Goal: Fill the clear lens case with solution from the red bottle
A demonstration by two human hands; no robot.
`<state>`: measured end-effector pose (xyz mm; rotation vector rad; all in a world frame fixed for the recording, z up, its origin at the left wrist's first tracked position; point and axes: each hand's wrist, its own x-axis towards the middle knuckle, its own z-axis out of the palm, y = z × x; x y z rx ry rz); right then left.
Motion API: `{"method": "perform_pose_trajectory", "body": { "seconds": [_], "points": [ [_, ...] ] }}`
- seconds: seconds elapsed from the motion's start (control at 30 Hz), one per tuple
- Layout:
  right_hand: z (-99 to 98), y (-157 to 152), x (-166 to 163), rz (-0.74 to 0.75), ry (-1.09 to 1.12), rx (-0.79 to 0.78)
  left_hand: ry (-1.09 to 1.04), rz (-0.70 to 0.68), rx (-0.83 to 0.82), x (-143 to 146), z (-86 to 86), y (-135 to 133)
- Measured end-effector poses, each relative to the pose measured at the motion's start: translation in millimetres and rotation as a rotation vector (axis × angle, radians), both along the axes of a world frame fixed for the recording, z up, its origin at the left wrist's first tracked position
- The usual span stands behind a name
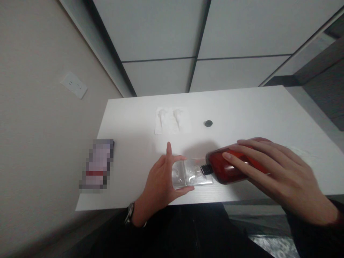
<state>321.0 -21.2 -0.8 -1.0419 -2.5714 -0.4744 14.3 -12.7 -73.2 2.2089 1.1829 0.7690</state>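
Observation:
My right hand point(279, 168) is wrapped round a reddish-brown see-through bottle point(225, 166), tipped almost onto its side. Its black threaded neck point(206, 170) is uncapped and points left, over the right half of a clear plastic tray point(192, 181) with shaped hollows. I cannot make out any liquid leaving the neck. My left hand point(161, 179) steadies the tray from its left end, thumb along the near edge and a finger along the far edge, another finger raised. Beyond the bottle a small dark round cap point(208, 123) lies on the white table point(129, 161).
Toward the back of the table is a pale sheet point(169, 123) with two whitish raised shapes. A blurred-out phone-like object point(98, 161) lies at the left edge. Past the table stand white panelled doors point(161, 36); a wall with a socket point(74, 85) is at left.

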Motion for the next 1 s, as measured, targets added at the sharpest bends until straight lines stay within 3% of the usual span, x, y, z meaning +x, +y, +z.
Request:
{"method": "perform_pose_trajectory", "body": {
  "seconds": [1.0],
  "points": [
    [3.9,0.7,-0.9,0.026,-0.040,0.024,0.021,0.007,0.014,0.1,-0.2,-0.3]
  ]
}}
